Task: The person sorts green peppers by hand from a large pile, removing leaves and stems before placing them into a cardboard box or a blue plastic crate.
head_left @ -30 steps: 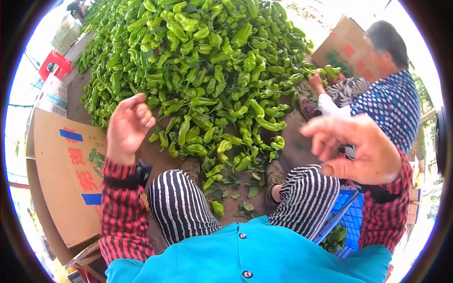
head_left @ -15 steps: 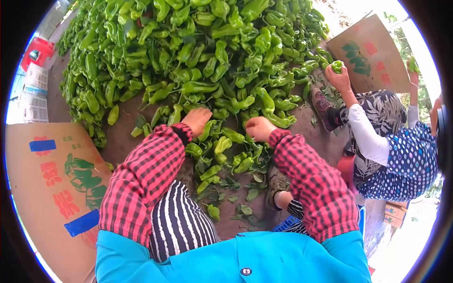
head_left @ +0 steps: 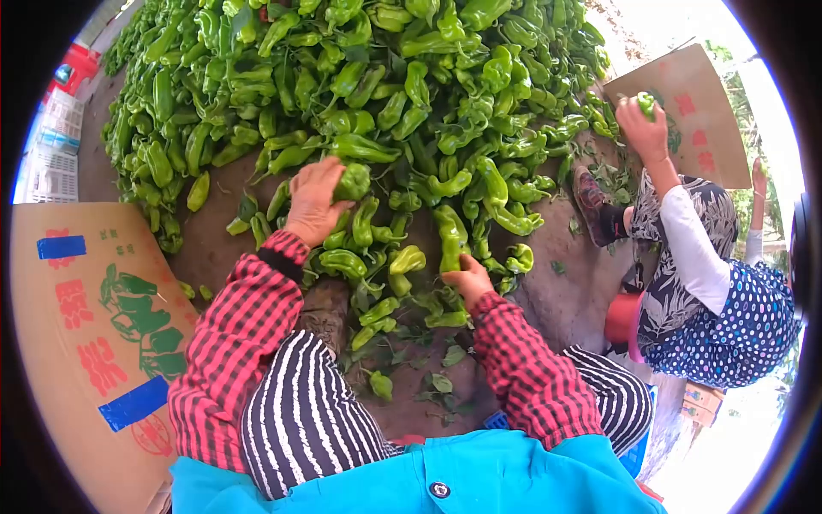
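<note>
A big heap of green peppers (head_left: 282, 94) spreads across the ground in front of me. My left hand (head_left: 317, 199) is closed around a green pepper (head_left: 353, 182) at the heap's near edge, thumb and fingers on its left side. My right hand (head_left: 468, 281) grips the lower end of a long, light green pepper (head_left: 449, 233), which points up and away from me. Between my hands lie several loose peppers and a yellowish one (head_left: 406, 259). Scattered leaves (head_left: 441, 383) lie on the ground nearer to me.
A printed cardboard box (head_left: 94, 325) with blue tape stands at my left. At the right, a seated co-worker (head_left: 685, 248) holds a green pepper (head_left: 646, 104) beside another cardboard box (head_left: 685, 120). Stacked white crates (head_left: 53, 150) and a red stool (head_left: 75, 68) are at the far left.
My left hand has moved left and up and now holds a pepper. My right hand has dropped lower and grips a long pepper. The co-worker's hand has risen slightly to the right.
</note>
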`<move>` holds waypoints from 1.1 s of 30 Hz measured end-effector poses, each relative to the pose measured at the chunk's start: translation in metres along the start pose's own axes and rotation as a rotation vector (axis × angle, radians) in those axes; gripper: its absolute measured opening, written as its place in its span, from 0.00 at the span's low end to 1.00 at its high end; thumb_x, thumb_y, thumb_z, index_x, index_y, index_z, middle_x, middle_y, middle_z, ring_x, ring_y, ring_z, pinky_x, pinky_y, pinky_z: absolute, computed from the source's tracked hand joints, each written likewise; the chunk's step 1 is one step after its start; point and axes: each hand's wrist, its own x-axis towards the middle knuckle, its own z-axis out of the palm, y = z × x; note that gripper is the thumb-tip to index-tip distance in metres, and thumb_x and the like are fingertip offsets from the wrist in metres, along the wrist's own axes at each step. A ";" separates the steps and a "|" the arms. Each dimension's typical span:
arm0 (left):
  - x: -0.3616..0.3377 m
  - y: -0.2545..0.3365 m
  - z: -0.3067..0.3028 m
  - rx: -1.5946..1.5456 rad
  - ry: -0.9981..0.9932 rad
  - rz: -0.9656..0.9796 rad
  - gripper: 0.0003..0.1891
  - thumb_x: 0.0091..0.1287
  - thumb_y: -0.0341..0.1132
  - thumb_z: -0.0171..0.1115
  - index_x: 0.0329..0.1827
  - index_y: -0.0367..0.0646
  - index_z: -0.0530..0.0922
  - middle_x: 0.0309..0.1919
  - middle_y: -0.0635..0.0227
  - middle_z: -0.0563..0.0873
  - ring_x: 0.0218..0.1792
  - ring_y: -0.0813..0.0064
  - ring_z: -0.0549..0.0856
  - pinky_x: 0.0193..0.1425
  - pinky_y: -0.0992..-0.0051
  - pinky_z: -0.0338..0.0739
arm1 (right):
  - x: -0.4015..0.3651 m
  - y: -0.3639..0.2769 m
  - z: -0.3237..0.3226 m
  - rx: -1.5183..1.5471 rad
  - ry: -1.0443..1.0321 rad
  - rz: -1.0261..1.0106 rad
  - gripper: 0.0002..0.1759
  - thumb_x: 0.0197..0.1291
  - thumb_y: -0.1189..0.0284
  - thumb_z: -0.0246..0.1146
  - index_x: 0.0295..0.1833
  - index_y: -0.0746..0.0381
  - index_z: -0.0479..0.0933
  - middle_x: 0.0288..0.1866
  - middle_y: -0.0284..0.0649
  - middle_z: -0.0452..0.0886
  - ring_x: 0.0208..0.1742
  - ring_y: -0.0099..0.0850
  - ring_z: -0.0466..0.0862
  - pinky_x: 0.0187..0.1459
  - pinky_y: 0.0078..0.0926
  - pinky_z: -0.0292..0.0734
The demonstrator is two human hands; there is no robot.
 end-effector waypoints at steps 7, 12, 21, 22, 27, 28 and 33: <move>-0.032 0.014 -0.021 -1.793 -0.121 -0.701 0.21 0.63 0.38 0.61 0.57 0.42 0.70 0.49 0.71 0.79 0.50 0.76 0.76 0.55 0.71 0.68 | -0.019 -0.043 0.002 0.633 -0.358 0.113 0.22 0.49 0.75 0.57 0.53 0.54 0.71 0.51 0.33 0.76 0.49 0.30 0.75 0.49 0.39 0.62; -0.038 0.029 -0.016 -2.077 -0.269 -0.772 0.20 0.64 0.38 0.57 0.58 0.43 0.68 0.50 0.70 0.78 0.53 0.73 0.75 0.59 0.65 0.66 | -0.029 -0.063 0.019 0.955 -0.697 0.140 0.26 0.49 0.71 0.57 0.57 0.62 0.67 0.51 0.46 0.75 0.50 0.40 0.76 0.56 0.52 0.65; -0.056 0.051 0.000 -1.746 -0.456 -0.910 0.22 0.60 0.45 0.61 0.53 0.44 0.70 0.42 0.64 0.80 0.45 0.69 0.80 0.51 0.64 0.75 | -0.049 -0.077 0.038 0.928 -0.629 0.127 0.16 0.57 0.67 0.56 0.52 0.56 0.68 0.36 0.38 0.75 0.18 0.22 0.66 0.38 0.31 0.69; -0.059 0.053 0.002 -1.734 -0.464 -0.910 0.25 0.58 0.48 0.64 0.53 0.44 0.70 0.43 0.66 0.80 0.45 0.73 0.80 0.51 0.67 0.76 | -0.061 -0.089 0.048 0.802 -0.486 0.086 0.12 0.60 0.67 0.56 0.48 0.56 0.69 0.35 0.35 0.75 0.15 0.19 0.62 0.34 0.29 0.69; -0.072 0.060 0.003 -2.034 -0.450 -0.997 0.22 0.56 0.42 0.67 0.49 0.43 0.72 0.42 0.70 0.80 0.44 0.74 0.80 0.46 0.69 0.78 | -0.070 -0.068 0.097 -0.512 -0.102 -0.821 0.38 0.52 0.68 0.65 0.67 0.60 0.57 0.42 0.43 0.70 0.43 0.36 0.73 0.51 0.31 0.69; -0.071 0.061 0.001 -2.026 -0.473 -1.081 0.21 0.56 0.42 0.68 0.48 0.43 0.73 0.41 0.69 0.80 0.42 0.74 0.81 0.45 0.69 0.78 | -0.077 -0.067 0.104 -0.566 -0.146 -0.909 0.37 0.51 0.67 0.66 0.66 0.61 0.59 0.42 0.44 0.69 0.45 0.38 0.72 0.51 0.32 0.68; -0.076 0.044 0.008 -1.915 -0.386 -1.145 0.15 0.57 0.35 0.64 0.46 0.43 0.74 0.38 0.65 0.82 0.39 0.70 0.82 0.44 0.66 0.80 | -0.058 -0.085 0.080 -0.183 -0.582 -0.347 0.29 0.48 0.70 0.68 0.57 0.66 0.69 0.45 0.39 0.70 0.47 0.29 0.71 0.46 0.22 0.71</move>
